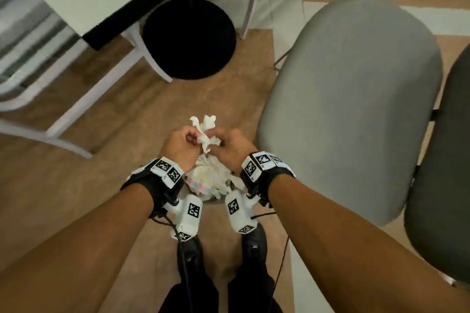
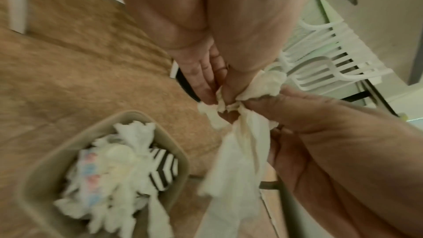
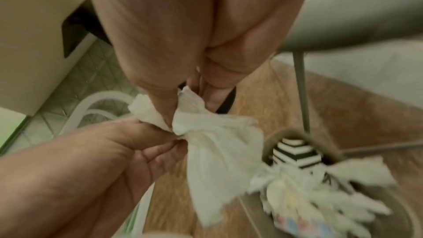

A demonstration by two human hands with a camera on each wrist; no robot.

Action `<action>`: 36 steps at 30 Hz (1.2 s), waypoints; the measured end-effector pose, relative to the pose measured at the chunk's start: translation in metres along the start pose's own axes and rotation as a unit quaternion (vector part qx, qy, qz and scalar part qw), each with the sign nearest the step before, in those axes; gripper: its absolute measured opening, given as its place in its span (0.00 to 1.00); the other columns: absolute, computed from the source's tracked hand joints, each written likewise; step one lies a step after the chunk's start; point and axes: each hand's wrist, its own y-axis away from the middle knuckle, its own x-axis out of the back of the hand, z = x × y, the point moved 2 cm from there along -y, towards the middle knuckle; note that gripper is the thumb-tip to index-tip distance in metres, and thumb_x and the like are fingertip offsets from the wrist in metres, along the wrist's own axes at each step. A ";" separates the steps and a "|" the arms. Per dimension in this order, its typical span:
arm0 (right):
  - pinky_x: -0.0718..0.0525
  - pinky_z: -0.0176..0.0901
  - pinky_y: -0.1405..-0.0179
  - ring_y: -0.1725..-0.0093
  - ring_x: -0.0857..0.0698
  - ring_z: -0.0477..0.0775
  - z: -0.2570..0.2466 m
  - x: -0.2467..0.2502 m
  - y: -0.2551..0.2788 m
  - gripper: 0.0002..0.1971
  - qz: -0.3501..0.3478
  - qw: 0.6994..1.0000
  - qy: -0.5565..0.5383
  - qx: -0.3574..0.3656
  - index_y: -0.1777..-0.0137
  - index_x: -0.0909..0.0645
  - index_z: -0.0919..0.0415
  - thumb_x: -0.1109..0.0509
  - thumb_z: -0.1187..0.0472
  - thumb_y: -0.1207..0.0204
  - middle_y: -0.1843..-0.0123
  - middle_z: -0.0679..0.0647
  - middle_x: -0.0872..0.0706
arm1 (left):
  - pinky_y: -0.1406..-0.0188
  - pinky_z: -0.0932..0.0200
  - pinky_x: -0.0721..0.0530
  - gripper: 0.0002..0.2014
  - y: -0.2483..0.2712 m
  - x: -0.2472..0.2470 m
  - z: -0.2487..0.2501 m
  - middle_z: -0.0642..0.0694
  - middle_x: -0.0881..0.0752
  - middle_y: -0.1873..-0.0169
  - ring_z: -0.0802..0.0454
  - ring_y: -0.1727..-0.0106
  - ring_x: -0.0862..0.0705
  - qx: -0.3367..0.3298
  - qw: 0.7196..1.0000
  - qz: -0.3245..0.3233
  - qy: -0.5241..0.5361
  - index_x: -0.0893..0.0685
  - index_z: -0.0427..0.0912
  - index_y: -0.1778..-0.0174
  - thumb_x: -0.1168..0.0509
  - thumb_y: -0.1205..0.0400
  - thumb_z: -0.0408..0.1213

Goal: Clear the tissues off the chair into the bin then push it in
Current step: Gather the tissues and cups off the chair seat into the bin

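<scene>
Head view: left hand [image 1: 181,146] and right hand [image 1: 232,147], fingers pinching one tissue [image 1: 206,132] above the bin [image 2: 181,153] (already holding crumpled tissues).

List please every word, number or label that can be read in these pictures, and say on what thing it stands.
No readable text.
Wrist camera blocks: only black-and-white square code markers, no words or numbers.
Wrapper in the bin: pink and blue marks, too blurred to read.
Striped box: black and white stripes only.
Tissue in both hands: blank.
</scene>
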 end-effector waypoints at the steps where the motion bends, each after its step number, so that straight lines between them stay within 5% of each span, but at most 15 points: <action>1: 0.18 0.42 0.50 0.56 0.16 0.47 0.002 -0.020 -0.003 0.14 -0.014 1.000 0.000 -0.010 0.39 0.13 0.51 0.26 0.58 0.25 0.50 0.52 0.10 | 0.54 0.49 0.13 0.12 0.005 0.010 -0.020 0.44 0.10 0.64 0.49 0.63 0.15 0.015 1.000 0.001 0.010 0.15 0.47 0.63 0.22 0.33 0.27; 3: 0.20 0.40 0.57 0.60 0.17 0.49 0.010 -0.051 -0.008 0.09 -0.025 0.999 0.020 -0.030 0.45 0.12 0.50 0.26 0.57 0.24 0.58 0.50 0.13 | 0.54 0.56 0.16 0.12 0.017 0.020 -0.055 0.44 0.11 0.62 0.51 0.61 0.15 0.052 0.998 -0.011 0.030 0.15 0.42 0.58 0.23 0.30 0.22; 6: 0.20 0.40 0.53 0.51 0.14 0.55 0.039 -0.081 -0.018 0.09 -0.036 0.995 0.080 -0.058 0.45 0.15 0.48 0.27 0.58 0.24 0.50 0.52 0.11 | 0.49 0.65 0.16 0.15 0.027 0.013 -0.102 0.46 0.12 0.57 0.53 0.55 0.14 0.074 0.995 -0.050 0.050 0.16 0.34 0.48 0.28 0.27 0.17; 10: 0.20 0.45 0.53 0.49 0.15 0.61 0.084 -0.102 -0.033 0.14 -0.015 0.985 0.149 -0.087 0.41 0.26 0.51 0.29 0.60 0.24 0.51 0.54 0.18 | 0.43 0.56 0.19 0.14 0.018 -0.010 -0.157 0.45 0.16 0.52 0.46 0.46 0.16 0.072 0.996 -0.024 -0.035 0.17 0.38 0.45 0.31 0.24 0.21; 13: 0.17 0.52 0.43 0.48 0.16 0.64 0.110 -0.112 -0.052 0.09 0.022 0.971 0.229 -0.063 0.46 0.23 0.49 0.29 0.58 0.24 0.53 0.54 0.22 | 0.46 0.56 0.21 0.12 0.001 -0.027 -0.191 0.43 0.17 0.46 0.41 0.45 0.17 0.055 0.985 0.001 -0.166 0.17 0.43 0.43 0.32 0.23 0.30; 17: 0.18 0.48 0.51 0.51 0.16 0.63 0.135 -0.131 -0.087 0.08 0.023 0.963 0.269 -0.008 0.47 0.20 0.53 0.28 0.62 0.25 0.41 0.61 0.19 | 0.43 0.52 0.23 0.12 -0.025 -0.044 -0.219 0.36 0.21 0.41 0.37 0.38 0.23 0.030 0.974 0.018 -0.224 0.19 0.42 0.44 0.35 0.23 0.31; 22: 0.21 0.44 0.49 0.42 0.16 0.63 0.171 -0.157 -0.130 0.11 -0.044 0.935 0.352 -0.025 0.45 0.15 0.60 0.30 0.71 0.25 0.40 0.62 0.16 | 0.60 0.55 0.30 0.13 -0.049 -0.048 -0.236 0.45 0.22 0.50 0.41 0.55 0.21 0.010 0.978 0.028 -0.208 0.25 0.49 0.51 0.36 0.25 0.27; 27: 0.16 0.48 0.39 0.39 0.15 0.63 0.197 -0.176 -0.151 0.11 -0.117 0.892 0.432 -0.065 0.43 0.12 0.58 0.32 0.65 0.23 0.43 0.57 0.12 | 0.61 0.51 0.24 0.18 -0.041 -0.052 -0.241 0.48 0.21 0.50 0.44 0.56 0.23 -0.040 0.979 0.039 -0.194 0.27 0.50 0.51 0.39 0.27 0.22; 32: 0.13 0.61 0.42 0.43 0.15 0.67 0.238 -0.207 -0.181 0.15 -0.216 0.853 0.472 -0.053 0.47 0.16 0.51 0.24 0.56 0.35 0.41 0.60 0.12 | 0.60 0.49 0.22 0.18 -0.040 -0.047 -0.234 0.48 0.17 0.48 0.44 0.57 0.21 -0.051 0.971 0.023 -0.231 0.24 0.49 0.46 0.39 0.25 0.22; 36: 0.20 0.59 0.36 0.36 0.19 0.66 0.198 -0.194 -0.143 0.31 -0.209 0.866 0.452 -0.042 0.29 0.25 0.53 0.31 0.39 0.28 0.31 0.57 0.18 | 0.60 0.49 0.20 0.20 -0.043 -0.045 -0.227 0.43 0.15 0.48 0.41 0.55 0.18 -0.027 0.972 0.020 -0.233 0.22 0.47 0.42 0.39 0.24 0.20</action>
